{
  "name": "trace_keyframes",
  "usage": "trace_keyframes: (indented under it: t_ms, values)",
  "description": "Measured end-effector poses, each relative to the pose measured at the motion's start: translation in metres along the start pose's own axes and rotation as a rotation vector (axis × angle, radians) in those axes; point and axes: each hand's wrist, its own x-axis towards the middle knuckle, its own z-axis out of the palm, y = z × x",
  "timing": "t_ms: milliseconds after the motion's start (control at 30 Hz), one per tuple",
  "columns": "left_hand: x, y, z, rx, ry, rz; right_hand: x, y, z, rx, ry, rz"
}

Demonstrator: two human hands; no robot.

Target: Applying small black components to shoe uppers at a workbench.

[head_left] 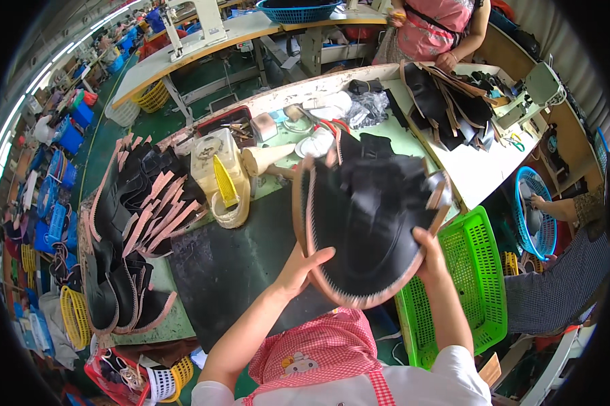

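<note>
Between my two hands is a black leather shoe upper, lifted above the bench, with a pale pinkish notched edge running round it. My left hand grips its left rim, thumb on the black face and fingers hidden behind. On its right side my right hand is closed the same way. The upper's far end is smeared by motion. Under and left of it lies a dark work mat. A pile of similar black uppers with pinkish edge strips covers the left end of the bench.
Beyond the mat stand a whitish tub with a yellow brush-like piece and a cream cone. A green basket is at my right. More black pieces lie far right. Co-workers stand across the bench and at right.
</note>
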Motion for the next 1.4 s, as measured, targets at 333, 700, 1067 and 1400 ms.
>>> trace_keyframes:
  t_ms: [333, 700, 1067, 1400]
  values:
    - [-0.109, 0.050, -0.068, 0.123, 0.229, -0.092, 0.015, -0.031, -0.020, -0.620, -0.724, 0.373]
    - [-0.176, 0.053, -0.106, 0.614, 0.332, 0.000, 0.223, -0.034, 0.012, -1.705, 0.191, -0.334]
    - [-0.168, 0.017, -0.121, 0.797, 0.324, 0.194, 0.220, -0.041, -0.029, -1.007, 0.062, -0.209]
    - [-0.163, 0.001, -0.126, 0.602, 0.283, 0.273, 0.038, -0.032, 0.085, -1.195, -0.609, -0.954]
